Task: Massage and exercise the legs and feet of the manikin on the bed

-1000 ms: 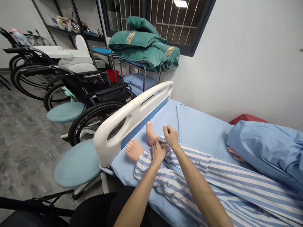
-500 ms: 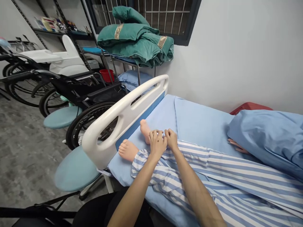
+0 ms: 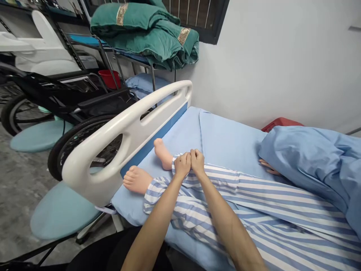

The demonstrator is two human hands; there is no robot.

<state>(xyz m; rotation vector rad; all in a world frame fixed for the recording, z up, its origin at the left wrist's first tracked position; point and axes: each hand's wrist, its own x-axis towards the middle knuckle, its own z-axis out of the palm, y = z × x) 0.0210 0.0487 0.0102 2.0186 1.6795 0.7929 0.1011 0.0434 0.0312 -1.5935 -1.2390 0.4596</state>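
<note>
No text, label, brand, number or sign could be read. The two pale bands (image 3: pixel 184 36) on the green quilts (image 3: pixel 162 43) at the far left bore a decorative geometric pattern, not legible letters; any marks on the dark wheelchair wheel (image 3: pixel 53 160) were too small to tell.

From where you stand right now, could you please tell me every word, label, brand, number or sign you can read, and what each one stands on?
Readable text: none.
Green quilt: its gold bands show a pattern, no readable letters.
Black wheelchair: any markings are too small or blurred to read.
Striped trousers and white bed board: no lettering visible.
</note>
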